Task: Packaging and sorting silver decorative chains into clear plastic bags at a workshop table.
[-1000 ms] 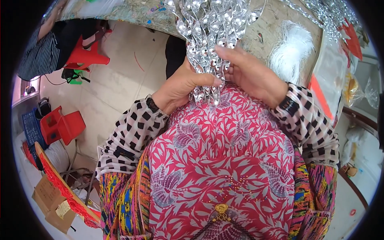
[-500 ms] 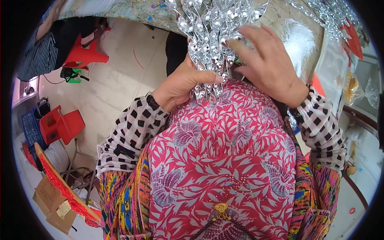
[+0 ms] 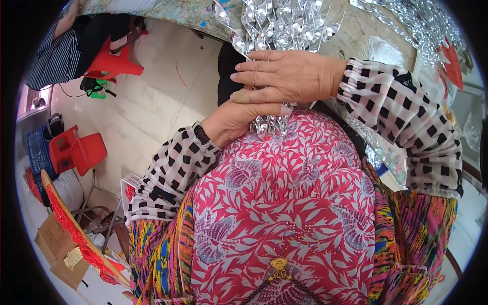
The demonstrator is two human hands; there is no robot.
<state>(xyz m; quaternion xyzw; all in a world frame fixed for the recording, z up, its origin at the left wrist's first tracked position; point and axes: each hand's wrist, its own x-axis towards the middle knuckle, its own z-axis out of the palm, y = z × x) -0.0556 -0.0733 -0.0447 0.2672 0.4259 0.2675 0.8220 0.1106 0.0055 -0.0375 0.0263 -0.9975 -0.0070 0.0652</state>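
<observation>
A bundle of shiny silver twisted strips (image 3: 284, 23) runs from the table's edge down to my lap. My left hand (image 3: 236, 119) is wrapped round the lower part of the bundle, with its thumb across the front and the strip ends showing below. My right hand (image 3: 290, 76) lies flat over the strips just above the left thumb, its fingers stretched out to the left. Its palm side is hidden, as are the strips beneath it.
The worktable (image 3: 178, 11) spans the far side. White feathery material (image 3: 384, 53) and silver tinsel (image 3: 424, 23) lie at its right. A red stool (image 3: 114, 61) by a seated person (image 3: 56, 61) and another red stool (image 3: 79, 150) stand left. A round red-trimmed board (image 3: 76, 231) leans nearer.
My right hand has moved left and down from beside the strips to lie across them, above my left thumb. My left hand keeps its hold on the bundle.
</observation>
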